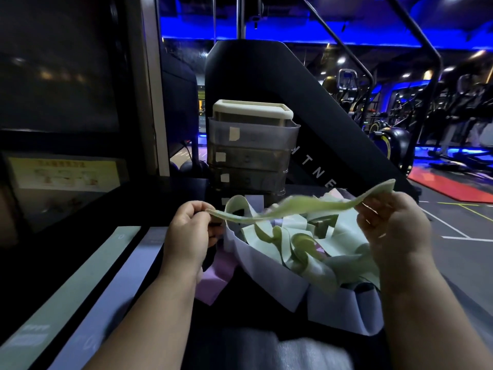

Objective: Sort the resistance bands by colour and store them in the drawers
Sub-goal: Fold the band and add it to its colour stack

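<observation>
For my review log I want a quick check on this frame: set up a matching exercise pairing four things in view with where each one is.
Things
1. raised green band
2. drawer unit
3. pink band
4. lavender band

Places
A. beside the wrist of the left hand, partly under it
B. laid flat at lower left, next to the flat green band
C. pinched at each end, left hand to right hand
D. upright behind the pile of bands

Pairs: 1-C, 2-D, 3-A, 4-B
</observation>
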Demonstrator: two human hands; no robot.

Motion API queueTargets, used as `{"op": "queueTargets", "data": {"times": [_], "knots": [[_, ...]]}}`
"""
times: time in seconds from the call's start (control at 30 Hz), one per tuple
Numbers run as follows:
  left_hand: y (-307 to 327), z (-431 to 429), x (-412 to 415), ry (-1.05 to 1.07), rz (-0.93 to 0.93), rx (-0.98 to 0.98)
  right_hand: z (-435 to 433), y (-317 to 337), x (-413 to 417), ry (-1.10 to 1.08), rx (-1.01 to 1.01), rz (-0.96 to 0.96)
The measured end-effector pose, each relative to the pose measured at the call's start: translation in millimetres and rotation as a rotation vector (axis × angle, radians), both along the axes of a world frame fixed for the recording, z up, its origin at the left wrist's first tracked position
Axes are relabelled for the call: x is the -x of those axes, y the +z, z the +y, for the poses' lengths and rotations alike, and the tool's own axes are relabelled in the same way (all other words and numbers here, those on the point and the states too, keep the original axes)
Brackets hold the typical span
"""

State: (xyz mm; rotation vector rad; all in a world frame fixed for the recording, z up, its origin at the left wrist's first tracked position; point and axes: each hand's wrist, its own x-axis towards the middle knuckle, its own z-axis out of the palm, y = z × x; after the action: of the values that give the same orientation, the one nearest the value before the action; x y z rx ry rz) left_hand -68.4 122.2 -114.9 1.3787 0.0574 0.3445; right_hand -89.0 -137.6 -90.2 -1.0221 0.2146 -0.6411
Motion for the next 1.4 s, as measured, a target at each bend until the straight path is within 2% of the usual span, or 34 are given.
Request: {"op": "queueTargets", "data": {"times": [0.07, 0.17, 0.37, 0.6, 0.73, 0.9, 1.07, 1.2, 1.4], "knots": [[3.0, -0.4, 2.2, -0.028, 0.009, 0.055, 2.2, 2.1, 1.7, 0.047, -0.035, -0.017], [5.1, -1.4, 5.6, -0.002, -0.019, 0.067, 4.4, 2.8, 2.9, 0.093, 0.025, -0.011], [6.2, 5.6, 9.2, 0.075, -0.099, -0.213, 14.7, 3.3, 5.1, 0.066, 0.304, 0.04], [17.4, 31.5, 32.9, 0.082, -0.155, -0.323, 19.0, 5.7, 11.8, 0.1, 0.388, -0.018], [15.4, 59.7, 55.5, 0.046, -0.133, -0.359, 28.6, 1.2, 10.1, 0.135, 0.4, -0.099], [-3.0, 99.1, 85.4, -0.036, -0.04, -0.339, 49.9, -9.1, 4.2, 0.103, 0.609, -0.142], [-20.8, 127.5, 100.9, -0.029, 0.059, -0.342, 75.7, -19.1, 4.6, 0.139, 0.759, -0.088], [-25.6, 148.8, 102.7, -0.01, 0.069, -0.399, 100.4, -18.7, 14.3, 0.184, 0.815, -0.07], [-27.7, 181.8, 109.6, -0.027, 0.103, -0.463, 126.9, -10.0, 12.5, 0.22, 0.793, -0.103]]}}
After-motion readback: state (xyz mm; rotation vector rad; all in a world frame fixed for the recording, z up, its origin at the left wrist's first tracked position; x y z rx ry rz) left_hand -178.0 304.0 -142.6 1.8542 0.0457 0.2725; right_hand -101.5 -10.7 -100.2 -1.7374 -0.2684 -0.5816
